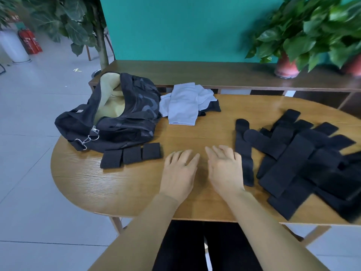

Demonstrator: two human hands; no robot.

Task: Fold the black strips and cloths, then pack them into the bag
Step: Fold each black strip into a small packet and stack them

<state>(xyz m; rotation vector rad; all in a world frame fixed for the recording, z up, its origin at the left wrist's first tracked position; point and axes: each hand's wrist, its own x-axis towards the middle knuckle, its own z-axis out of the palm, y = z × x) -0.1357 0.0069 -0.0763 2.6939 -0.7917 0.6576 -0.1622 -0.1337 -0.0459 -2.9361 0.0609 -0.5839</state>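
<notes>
From the head camera, the black bag (109, 118) lies on its side at the far left of the oval wooden table (121, 184), its mouth unzipped and gaping to show a pale yellow lining; nothing can be made out inside it. Touching the bag's near edge, three folded black strips (131, 155) sit side by side in a row. Just beside the bag to the right, a pile of light grey cloths (185, 103) rests on a black cloth (213, 106) that peeks out beneath it. On the right side of the table the unfolded black strips (297, 157) lie in a loose overlapping heap, with one long strip (243, 151) stretched out alone at its left edge. The left hand (180, 173) and right hand (224, 169) are near each other over the bare wood between the folded row and the heap, fingers straight and relaxed, holding nothing; the right hand's outer edge is just beside the lone strip. Behind the table runs a low wooden shelf (195, 73) carrying potted plants (304, 36) before a teal wall (175, 26). Two red fire extinguishers (30, 41) stand on the floor at far left.
</notes>
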